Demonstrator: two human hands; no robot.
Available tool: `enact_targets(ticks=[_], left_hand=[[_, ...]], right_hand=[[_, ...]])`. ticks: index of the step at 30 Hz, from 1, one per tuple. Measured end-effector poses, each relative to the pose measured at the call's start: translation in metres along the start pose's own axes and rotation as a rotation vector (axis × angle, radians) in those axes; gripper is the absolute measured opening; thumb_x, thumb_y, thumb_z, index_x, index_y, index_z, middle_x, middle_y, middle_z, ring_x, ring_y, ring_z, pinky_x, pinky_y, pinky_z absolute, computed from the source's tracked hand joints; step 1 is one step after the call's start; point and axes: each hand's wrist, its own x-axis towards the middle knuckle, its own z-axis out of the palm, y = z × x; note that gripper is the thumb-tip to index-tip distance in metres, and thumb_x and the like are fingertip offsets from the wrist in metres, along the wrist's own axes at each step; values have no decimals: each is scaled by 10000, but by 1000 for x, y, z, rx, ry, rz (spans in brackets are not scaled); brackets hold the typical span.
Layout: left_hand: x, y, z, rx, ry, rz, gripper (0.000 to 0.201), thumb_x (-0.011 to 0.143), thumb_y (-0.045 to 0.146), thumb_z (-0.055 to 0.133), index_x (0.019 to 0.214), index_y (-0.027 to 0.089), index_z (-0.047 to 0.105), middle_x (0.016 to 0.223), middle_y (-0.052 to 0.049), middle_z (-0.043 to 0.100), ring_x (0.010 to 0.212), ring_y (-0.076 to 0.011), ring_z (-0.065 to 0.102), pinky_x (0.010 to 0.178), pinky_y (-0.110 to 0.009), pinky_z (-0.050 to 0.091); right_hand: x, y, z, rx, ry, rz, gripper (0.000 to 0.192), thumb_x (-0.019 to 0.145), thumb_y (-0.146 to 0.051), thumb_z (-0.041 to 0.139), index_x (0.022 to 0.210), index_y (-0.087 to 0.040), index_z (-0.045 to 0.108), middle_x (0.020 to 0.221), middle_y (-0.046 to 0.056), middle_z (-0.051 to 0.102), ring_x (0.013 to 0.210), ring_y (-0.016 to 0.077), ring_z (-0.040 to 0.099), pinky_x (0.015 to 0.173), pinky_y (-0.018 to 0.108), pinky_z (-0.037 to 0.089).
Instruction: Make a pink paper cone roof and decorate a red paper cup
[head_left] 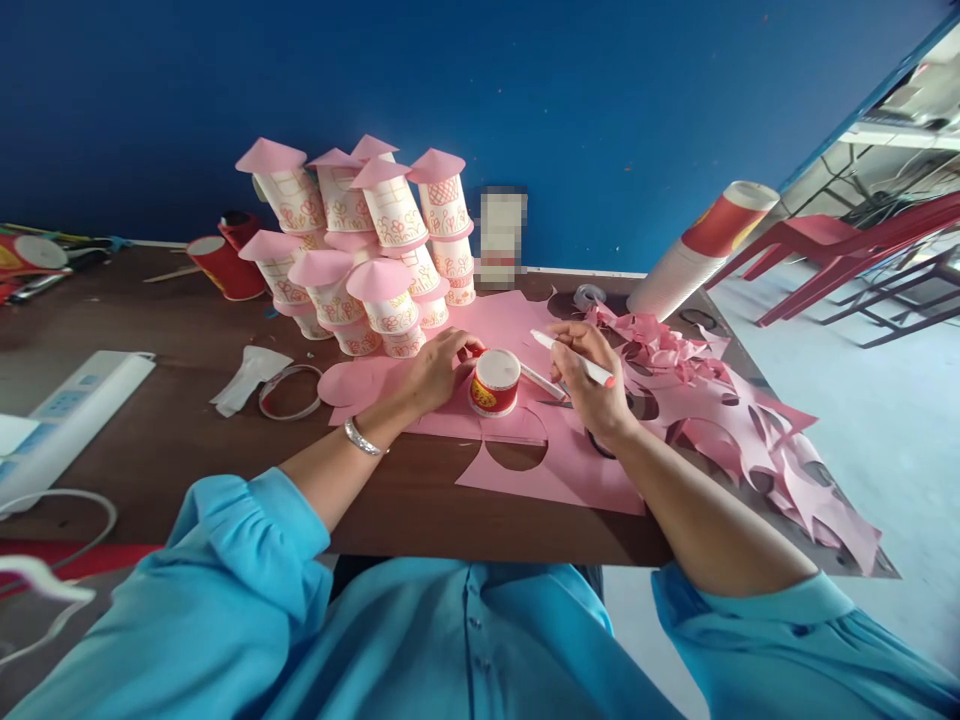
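A red paper cup (495, 398) with yellow print stands upside down on pink paper (559, 472), its white base up. Just left of it, my left hand (442, 372) is curled, fingertips pinched on a small red piece like a pen cap. My right hand (596, 385), right of the cup, grips a white marker (579, 362) with a red end, pointing left. Under that hand lies a second white marker (543, 382). Dark-handled scissors (600, 446) are partly hidden beneath my right wrist. Round holes are cut in the paper.
Stacked paper-cup towers (382, 215) with pink cone roofs stand at the back left. Pink scraps (739, 430) cover the right side near a tall cup stack (701, 250). A tape roll (291, 391) and power strip (71, 420) lie left. A blue wall (570, 130) rises behind.
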Motion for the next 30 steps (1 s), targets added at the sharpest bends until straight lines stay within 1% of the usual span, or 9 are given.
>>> enact_targets(ticks=[2,4,7,10,13,18,22,25,30], left_hand=[[2,2,1,-71,14,-18,169,961,120,658,1088,201,736,1064,-50,781,880,-169,700,790,-304,574],[3,4,2,-131,26,-35,208,954,121,644,1107,209,755,1067,-44,794,845,-157,701,760,-294,575],[3,7,4,-198,33,-46,227,939,132,633,1093,214,777,1056,-38,811,832,-157,712,748,-295,584],[3,7,5,-241,34,-56,204,935,164,650,1078,212,788,1059,-43,823,832,-158,717,756,-299,592],[2,8,5,-273,50,-79,174,927,186,689,1063,217,794,1053,-41,824,841,-160,717,774,-302,597],[3,9,3,-312,98,-62,123,974,289,734,1048,226,809,1047,-43,812,886,-172,728,815,-314,609],[2,12,2,-313,121,-43,223,1031,421,709,1032,222,810,1060,-61,813,927,-179,742,781,-299,605],[1,12,1,-306,123,-30,220,1034,417,715,1049,218,808,1070,-68,817,943,-181,750,755,-289,602],[0,10,1,-268,116,-28,164,1036,356,711,1068,225,803,1074,-61,815,946,-184,752,780,-304,619]], right_hand=[[2,-1,2,155,6,122,326,995,-570,760,1071,-258,703,826,-14,707,658,152,659,649,311,582],[4,1,3,226,-11,211,381,909,-587,847,1012,-247,711,843,-5,731,699,160,685,658,308,594],[7,3,2,273,-48,287,440,861,-614,868,1062,-233,778,926,31,784,767,176,708,676,308,597],[7,3,1,235,-91,297,443,885,-619,836,1072,-217,825,870,35,776,741,171,677,656,299,568],[5,1,2,163,-92,279,417,888,-608,833,1005,-208,830,777,19,740,673,158,628,613,291,525],[4,-1,4,136,-83,267,397,870,-599,853,925,-210,798,785,26,752,691,172,659,628,296,532],[5,-2,3,126,-64,280,353,881,-559,844,915,-209,816,767,23,749,661,161,641,603,289,502],[5,-4,2,124,-62,283,337,878,-543,842,912,-209,821,752,18,744,648,156,632,595,288,496],[5,-7,1,136,-51,280,325,868,-538,846,898,-216,816,761,24,760,656,171,659,613,308,533]])
